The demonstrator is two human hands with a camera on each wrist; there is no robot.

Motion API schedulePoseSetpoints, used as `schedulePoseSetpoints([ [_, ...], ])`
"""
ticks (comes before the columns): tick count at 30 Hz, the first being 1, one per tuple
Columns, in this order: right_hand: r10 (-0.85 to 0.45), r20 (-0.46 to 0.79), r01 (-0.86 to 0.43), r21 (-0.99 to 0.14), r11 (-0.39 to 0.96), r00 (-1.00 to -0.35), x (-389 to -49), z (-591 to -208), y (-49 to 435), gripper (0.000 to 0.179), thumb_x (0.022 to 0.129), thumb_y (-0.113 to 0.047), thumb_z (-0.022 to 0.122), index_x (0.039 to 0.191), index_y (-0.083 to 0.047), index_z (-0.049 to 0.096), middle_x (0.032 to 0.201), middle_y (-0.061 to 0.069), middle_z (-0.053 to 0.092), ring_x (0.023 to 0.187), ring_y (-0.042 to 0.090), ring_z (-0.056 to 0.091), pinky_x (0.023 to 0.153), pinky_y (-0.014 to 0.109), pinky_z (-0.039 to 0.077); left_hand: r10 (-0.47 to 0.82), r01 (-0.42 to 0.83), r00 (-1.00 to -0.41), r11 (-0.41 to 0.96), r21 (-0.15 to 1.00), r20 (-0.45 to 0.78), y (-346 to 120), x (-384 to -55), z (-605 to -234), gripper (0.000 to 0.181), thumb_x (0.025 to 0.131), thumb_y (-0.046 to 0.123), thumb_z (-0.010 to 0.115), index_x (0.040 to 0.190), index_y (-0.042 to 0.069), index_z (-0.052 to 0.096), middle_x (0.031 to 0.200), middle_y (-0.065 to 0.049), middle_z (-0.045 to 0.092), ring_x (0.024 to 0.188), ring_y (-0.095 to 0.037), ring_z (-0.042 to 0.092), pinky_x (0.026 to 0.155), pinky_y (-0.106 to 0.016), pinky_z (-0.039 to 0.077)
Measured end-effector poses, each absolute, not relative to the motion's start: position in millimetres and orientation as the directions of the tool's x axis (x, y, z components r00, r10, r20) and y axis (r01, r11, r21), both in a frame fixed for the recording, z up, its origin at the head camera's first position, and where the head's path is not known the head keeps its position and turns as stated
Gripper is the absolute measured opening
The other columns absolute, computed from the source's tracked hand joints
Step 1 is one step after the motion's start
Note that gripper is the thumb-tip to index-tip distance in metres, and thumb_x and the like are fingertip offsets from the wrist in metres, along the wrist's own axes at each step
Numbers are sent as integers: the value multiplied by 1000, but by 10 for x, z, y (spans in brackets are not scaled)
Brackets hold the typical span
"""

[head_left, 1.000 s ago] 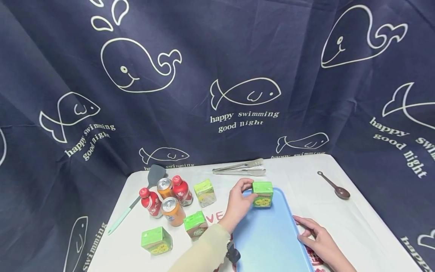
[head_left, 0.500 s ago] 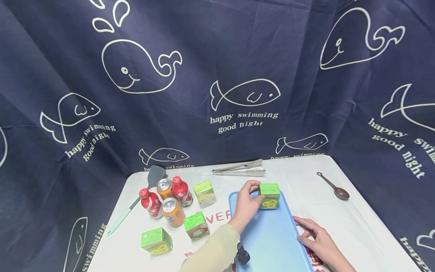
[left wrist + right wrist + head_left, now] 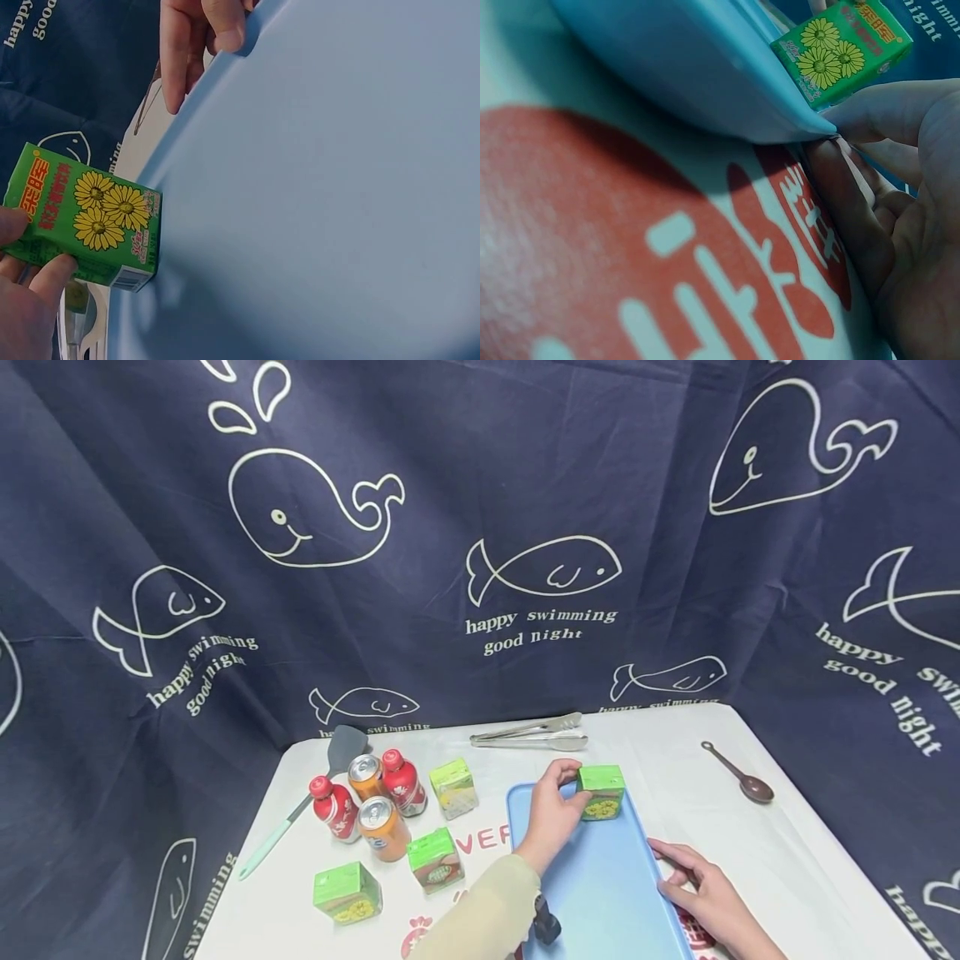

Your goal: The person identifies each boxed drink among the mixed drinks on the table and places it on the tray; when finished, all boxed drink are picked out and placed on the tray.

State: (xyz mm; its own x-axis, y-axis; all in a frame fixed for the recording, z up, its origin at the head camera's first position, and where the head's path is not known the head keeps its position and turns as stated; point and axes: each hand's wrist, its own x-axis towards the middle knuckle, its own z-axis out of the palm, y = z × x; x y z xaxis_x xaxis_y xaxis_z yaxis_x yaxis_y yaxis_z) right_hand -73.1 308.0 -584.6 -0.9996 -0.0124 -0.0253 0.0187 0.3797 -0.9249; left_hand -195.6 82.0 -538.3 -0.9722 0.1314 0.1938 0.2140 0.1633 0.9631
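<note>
Green carton point(image 3: 602, 793) upright on blue tray point(image 3: 603, 885)

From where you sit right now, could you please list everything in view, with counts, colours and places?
Held drink box: one, green, at the tray's far end
Other drink boxes: three, green, left of the tray
Bottles: two, red, table's left side
Cans: two, orange, beside the bottles
Spatula: one, grey and mint, far left
Tongs: one, silver, beyond the tray
Spoon: one, brown, right side
Tray: one, blue, front
Table: one, white with red print, underneath
Curtain: navy, white drawings, behind
Wristband: one, dark, left wrist
Sleeve: one, cream, left arm
Left hand: one, gripping the box
Right hand: one, gripping the tray's right edge
</note>
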Motion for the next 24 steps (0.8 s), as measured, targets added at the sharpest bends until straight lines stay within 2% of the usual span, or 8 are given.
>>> schedulePoseSetpoints([
  [7,2,-53,50,-924,379,-999,-727,-5862,3086,58,92,-1,75,147,2,56,134,17,60,79,17,63,74,22,51,161,210,-970,183,960,182,809,-1951,-5376,40,89,-1,78,121,20,66,116,13,73,118,-12,64,111,-41,46],
  [16,-8,-9,5,-924,382,-1000,-737,-5875,3080,57,91,0,76,145,3,57,132,18,61,77,18,64,72,23,51,179,237,-964,235,943,197,781,-1952,-5379,41,90,-1,79,122,22,65,121,10,73,121,-16,65,110,-41,49],
  [24,0,-9,8,-917,399,-1000,-735,-5863,3071,58,89,0,77,144,4,57,130,18,61,76,16,65,72,22,51,251,304,-939,285,909,235,745,-1959,-5355,40,94,0,75,129,14,62,129,0,70,126,-19,63,102,-37,55],
])
